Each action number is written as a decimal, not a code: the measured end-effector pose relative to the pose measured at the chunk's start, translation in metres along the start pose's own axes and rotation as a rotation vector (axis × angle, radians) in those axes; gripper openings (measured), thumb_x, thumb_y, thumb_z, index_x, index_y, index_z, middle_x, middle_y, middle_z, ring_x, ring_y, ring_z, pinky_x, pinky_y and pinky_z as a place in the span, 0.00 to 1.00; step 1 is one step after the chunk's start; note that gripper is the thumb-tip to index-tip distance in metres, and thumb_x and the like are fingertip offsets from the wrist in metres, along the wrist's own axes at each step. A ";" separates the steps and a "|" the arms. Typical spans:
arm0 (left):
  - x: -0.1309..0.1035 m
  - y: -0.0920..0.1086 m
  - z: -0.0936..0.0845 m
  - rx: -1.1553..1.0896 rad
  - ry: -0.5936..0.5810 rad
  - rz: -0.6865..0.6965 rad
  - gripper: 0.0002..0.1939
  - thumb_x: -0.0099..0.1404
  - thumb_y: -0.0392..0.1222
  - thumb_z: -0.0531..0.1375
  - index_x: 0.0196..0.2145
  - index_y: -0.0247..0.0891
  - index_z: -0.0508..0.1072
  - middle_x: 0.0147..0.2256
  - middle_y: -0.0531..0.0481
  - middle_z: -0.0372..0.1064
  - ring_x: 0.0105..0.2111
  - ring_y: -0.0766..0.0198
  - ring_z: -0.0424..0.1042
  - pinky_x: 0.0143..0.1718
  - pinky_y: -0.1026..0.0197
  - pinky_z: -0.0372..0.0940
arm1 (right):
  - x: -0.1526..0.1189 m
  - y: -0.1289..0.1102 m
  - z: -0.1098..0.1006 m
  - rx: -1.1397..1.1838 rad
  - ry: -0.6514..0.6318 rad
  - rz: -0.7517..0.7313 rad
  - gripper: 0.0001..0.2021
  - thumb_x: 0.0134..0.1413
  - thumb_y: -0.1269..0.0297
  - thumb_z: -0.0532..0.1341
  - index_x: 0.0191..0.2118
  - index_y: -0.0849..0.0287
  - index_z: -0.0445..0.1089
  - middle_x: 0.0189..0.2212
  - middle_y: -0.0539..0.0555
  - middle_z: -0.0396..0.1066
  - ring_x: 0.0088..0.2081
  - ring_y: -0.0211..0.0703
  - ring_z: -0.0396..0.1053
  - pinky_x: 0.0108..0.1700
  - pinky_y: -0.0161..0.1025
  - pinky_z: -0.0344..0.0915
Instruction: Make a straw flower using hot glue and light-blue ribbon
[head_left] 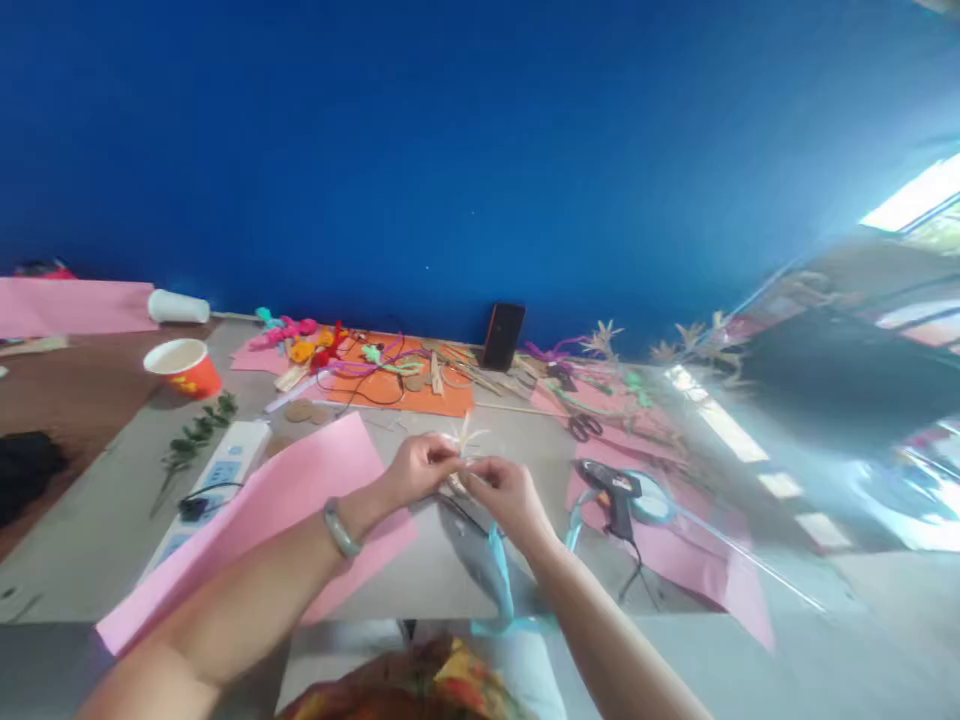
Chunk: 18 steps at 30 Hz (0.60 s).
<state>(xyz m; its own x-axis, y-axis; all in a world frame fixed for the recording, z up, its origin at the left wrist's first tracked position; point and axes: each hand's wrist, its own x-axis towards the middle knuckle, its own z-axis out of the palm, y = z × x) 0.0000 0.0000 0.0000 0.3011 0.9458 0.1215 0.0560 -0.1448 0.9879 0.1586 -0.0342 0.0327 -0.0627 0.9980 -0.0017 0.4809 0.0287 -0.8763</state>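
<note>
Left hand: left hand (421,468), thumb and fingers pinched on the base of the pale spiky piece (465,435); greenish bangle (342,528) on that wrist; forearm crosses the large pink sheet (330,460)
Right hand: right hand (506,498), fingers pinched at the same base, fingertips right beside the left ones; exact contact small and blurred
Spiky piece: between both hands, above the grey table (517,425), spikes pointing up and away from the person
Below hands: light-blue strip (500,575) near the right wrist, running toward the table's near edge
Right side: glue gun (619,500) lying on pink paper (686,560); pale-blue round thing (651,497) just beside it; scissors (585,427) farther back
Back: dark phone (504,337) upright by the blue wall (450,150); orange sheet (420,398) to its left, strewn with craft bits; another pale spiky flower (602,338) to its right
Left side: white power strip (229,460), partly under the pink sheet; green sprig (201,432) beside it; orange-and-white cup (180,368) upright; white cup (180,307) on its side behind
</note>
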 end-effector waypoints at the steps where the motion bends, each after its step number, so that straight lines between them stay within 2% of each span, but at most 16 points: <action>1: 0.000 0.000 -0.001 0.003 0.014 -0.016 0.11 0.55 0.44 0.63 0.22 0.33 0.73 0.22 0.54 0.61 0.23 0.69 0.62 0.25 0.66 0.55 | 0.000 0.000 0.001 -0.007 0.001 -0.001 0.08 0.45 0.62 0.63 0.26 0.61 0.76 0.21 0.49 0.73 0.24 0.38 0.65 0.28 0.34 0.59; 6: -0.001 0.004 -0.004 -0.002 0.069 -0.076 0.12 0.53 0.45 0.66 0.22 0.33 0.72 0.22 0.53 0.63 0.24 0.68 0.63 0.26 0.65 0.56 | 0.000 0.000 0.004 0.033 -0.002 0.020 0.07 0.43 0.63 0.63 0.27 0.61 0.76 0.23 0.51 0.75 0.26 0.40 0.68 0.30 0.34 0.61; 10: -0.001 0.006 -0.006 -0.016 0.074 -0.041 0.13 0.52 0.45 0.67 0.23 0.33 0.72 0.23 0.53 0.65 0.25 0.67 0.64 0.28 0.65 0.57 | -0.001 -0.003 0.004 0.121 -0.024 0.065 0.08 0.43 0.61 0.65 0.28 0.61 0.75 0.25 0.53 0.76 0.26 0.41 0.69 0.31 0.35 0.63; 14: -0.001 0.004 -0.005 -0.040 0.074 -0.023 0.13 0.51 0.45 0.68 0.22 0.33 0.71 0.23 0.53 0.64 0.24 0.68 0.63 0.26 0.66 0.57 | -0.002 -0.005 0.003 0.182 -0.039 0.107 0.11 0.45 0.58 0.65 0.25 0.61 0.74 0.21 0.50 0.72 0.23 0.38 0.65 0.28 0.35 0.60; 18: -0.002 0.004 -0.003 -0.177 0.035 -0.079 0.14 0.52 0.46 0.67 0.22 0.33 0.70 0.20 0.55 0.62 0.19 0.72 0.60 0.22 0.67 0.55 | -0.002 -0.006 0.000 0.277 -0.076 0.134 0.12 0.44 0.56 0.66 0.25 0.61 0.73 0.18 0.47 0.66 0.20 0.33 0.57 0.24 0.33 0.53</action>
<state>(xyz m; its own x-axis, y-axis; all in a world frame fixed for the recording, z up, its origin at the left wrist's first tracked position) -0.0034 -0.0017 0.0036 0.2688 0.9622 0.0434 -0.0909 -0.0195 0.9957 0.1561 -0.0364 0.0377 -0.0848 0.9846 -0.1529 0.2334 -0.1295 -0.9637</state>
